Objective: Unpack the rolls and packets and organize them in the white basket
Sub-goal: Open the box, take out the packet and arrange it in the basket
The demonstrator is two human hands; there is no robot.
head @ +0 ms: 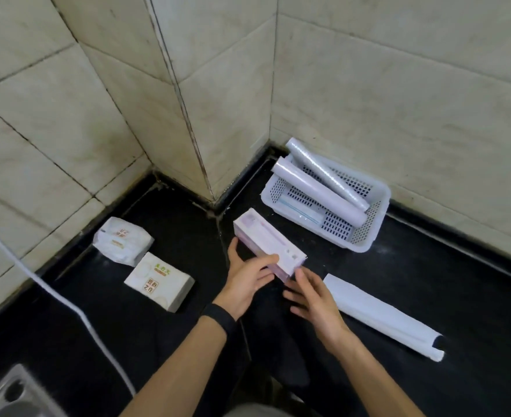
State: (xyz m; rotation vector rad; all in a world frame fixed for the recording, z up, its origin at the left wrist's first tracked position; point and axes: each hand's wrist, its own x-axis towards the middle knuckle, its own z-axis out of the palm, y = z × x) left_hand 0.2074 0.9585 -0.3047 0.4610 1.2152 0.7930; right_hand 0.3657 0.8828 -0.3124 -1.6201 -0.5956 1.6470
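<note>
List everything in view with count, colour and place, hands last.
White perforated plastic basket: one, on the black counter, far right by the wall.
Clear film rolls: two, pale, leaning in the basket.
Flat clear zip bag: one, on the basket floor.
Long pinkish-white cardboard box: one, centre, held.
Empty white box sleeve: one, lying right.
White tissue packets: two, left.
White cable: one, left.
Steel sink: one, bottom left corner.
Left hand: grips the box, black wristband.
Right hand: fingers at the box's near end.
</note>
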